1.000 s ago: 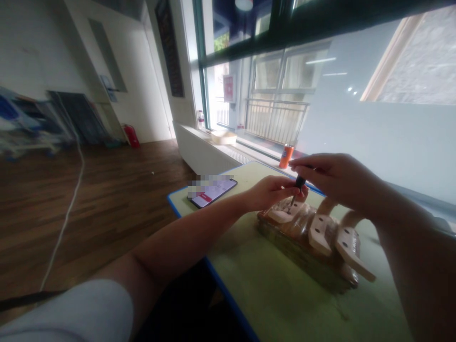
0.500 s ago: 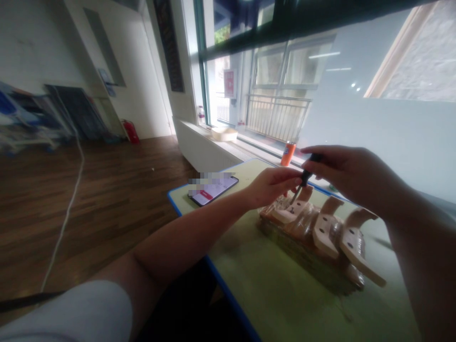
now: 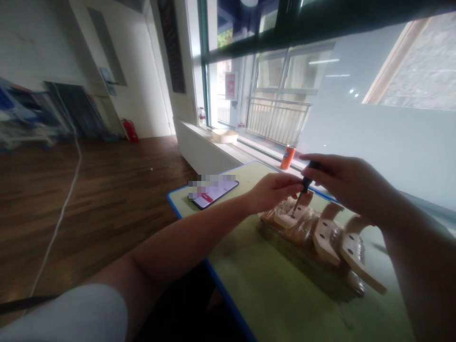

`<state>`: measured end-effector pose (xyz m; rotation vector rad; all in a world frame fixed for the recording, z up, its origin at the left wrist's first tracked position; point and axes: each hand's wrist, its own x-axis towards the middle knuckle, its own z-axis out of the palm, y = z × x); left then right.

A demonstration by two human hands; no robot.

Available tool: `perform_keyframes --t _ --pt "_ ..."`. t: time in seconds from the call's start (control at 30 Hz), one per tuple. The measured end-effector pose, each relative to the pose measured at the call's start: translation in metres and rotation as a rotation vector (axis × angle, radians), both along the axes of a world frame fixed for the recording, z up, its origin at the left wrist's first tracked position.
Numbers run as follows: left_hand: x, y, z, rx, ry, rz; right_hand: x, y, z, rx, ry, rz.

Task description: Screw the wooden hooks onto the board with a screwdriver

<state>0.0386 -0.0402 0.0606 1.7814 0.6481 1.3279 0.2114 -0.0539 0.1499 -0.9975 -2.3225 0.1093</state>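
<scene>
My right hand [image 3: 344, 175] is closed around the black handle of a screwdriver [image 3: 308, 179]. The screwdriver leans, its metal shaft pointing down and left, with the tip at a dark hole in a pale wooden piece [image 3: 283, 220]. My left hand [image 3: 272, 189] pinches the screwdriver low on its handle, near the shaft. Beneath lies a brown block wrapped in clear plastic [image 3: 302, 237]. Two more curved wooden pieces with dark holes rest on it: a middle one [image 3: 326, 242] and a right one [image 3: 363, 270]. Whether a screw sits under the tip is too small to tell.
A phone [image 3: 215, 194] lies on the blue-edged, pale green table [image 3: 245, 266] to the left. An orange can [image 3: 288, 157] stands behind my hands by the window. A pale tray [image 3: 224, 136] sits on the sill. Farther off, a red fire extinguisher [image 3: 130, 130] stands on the floor.
The view has tilted up slightly, so things sit a little lower. The screwdriver stands a bit steeper, and both hands stay on it; the right hand's grip has shifted slightly.
</scene>
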Motion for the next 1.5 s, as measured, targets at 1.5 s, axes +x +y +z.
perform_keyframes --t 1.5 --pt "0.006 0.008 -0.006 -0.206 -0.134 -0.038 0.008 0.026 -0.011 0.091 0.027 -0.049"
